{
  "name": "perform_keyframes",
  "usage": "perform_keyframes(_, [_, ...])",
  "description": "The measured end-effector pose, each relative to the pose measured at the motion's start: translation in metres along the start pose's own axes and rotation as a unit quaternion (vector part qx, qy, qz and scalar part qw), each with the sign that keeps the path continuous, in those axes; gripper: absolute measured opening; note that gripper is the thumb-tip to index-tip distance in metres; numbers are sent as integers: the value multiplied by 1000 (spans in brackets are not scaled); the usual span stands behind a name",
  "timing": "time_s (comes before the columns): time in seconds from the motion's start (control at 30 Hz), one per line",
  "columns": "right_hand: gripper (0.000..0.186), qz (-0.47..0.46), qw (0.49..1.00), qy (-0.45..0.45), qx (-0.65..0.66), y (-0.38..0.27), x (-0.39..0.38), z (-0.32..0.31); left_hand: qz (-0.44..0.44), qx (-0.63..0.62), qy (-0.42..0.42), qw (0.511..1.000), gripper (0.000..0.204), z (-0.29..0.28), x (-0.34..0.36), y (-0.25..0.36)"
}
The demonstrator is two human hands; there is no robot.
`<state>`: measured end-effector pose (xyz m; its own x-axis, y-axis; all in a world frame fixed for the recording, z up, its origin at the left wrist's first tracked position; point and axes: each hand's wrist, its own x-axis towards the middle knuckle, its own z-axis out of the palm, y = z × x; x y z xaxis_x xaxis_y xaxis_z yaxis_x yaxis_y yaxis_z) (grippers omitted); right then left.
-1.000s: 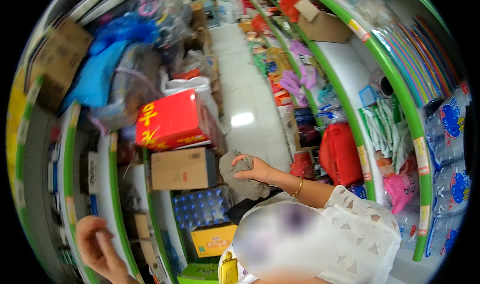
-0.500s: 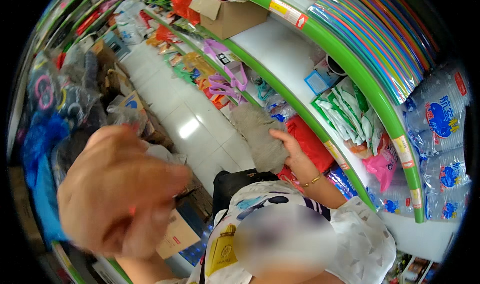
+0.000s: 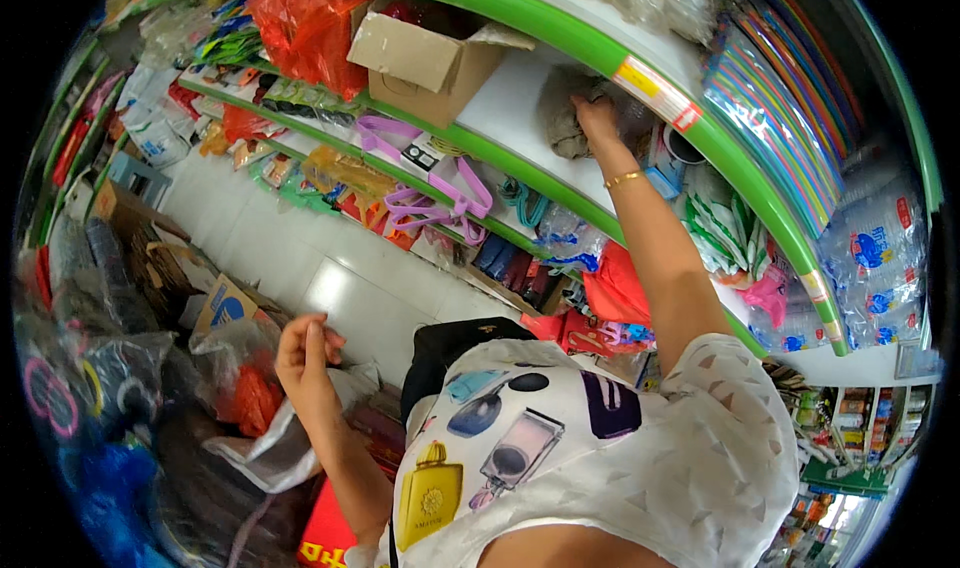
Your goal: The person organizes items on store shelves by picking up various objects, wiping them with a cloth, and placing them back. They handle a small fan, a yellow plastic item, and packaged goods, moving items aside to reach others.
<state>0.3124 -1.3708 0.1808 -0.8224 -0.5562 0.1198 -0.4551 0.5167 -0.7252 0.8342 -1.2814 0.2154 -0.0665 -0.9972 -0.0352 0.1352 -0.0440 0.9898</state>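
Note:
My right hand (image 3: 597,118) reaches out over the white middle shelf, fingers closed on a soft grey cloth (image 3: 563,138). Part of the cloth is hidden behind the hand, and its lower end reaches the shelf surface. A small blue and white box (image 3: 664,176) and a dark round-mouthed container (image 3: 684,148) stand just right of my wrist. My left hand (image 3: 308,356) is raised over the aisle at the lower left, holding nothing visible; its fingers are loosely bent and partly apart. Below it lies a clear plastic bag with something red-orange (image 3: 256,400) inside.
Green-edged shelving (image 3: 700,118) curves across the upper right. An open cardboard box (image 3: 430,63) and a red plastic bag (image 3: 305,38) sit left of the cloth. Purple hangers (image 3: 440,203) protrude from a lower shelf. Cartons and bagged goods crowd the tiled floor (image 3: 250,228) at left.
My right hand has carried the grey cloth from in front of my body up to the shelf. My left hand has dropped away from close to the camera. The view has shifted toward the shelves.

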Motion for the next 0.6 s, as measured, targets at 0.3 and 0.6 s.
perform_keyframes(0.3, [95, -45, 975, -130, -175, -42, 33, 27, -165, -30, -30, 985, 14, -33, 37, -89])
perform_keyframes(0.6, [77, -135, 970, -198, 43, -38, 63, 35, -128, 34, -116, 984, 32, 91, 133, -104])
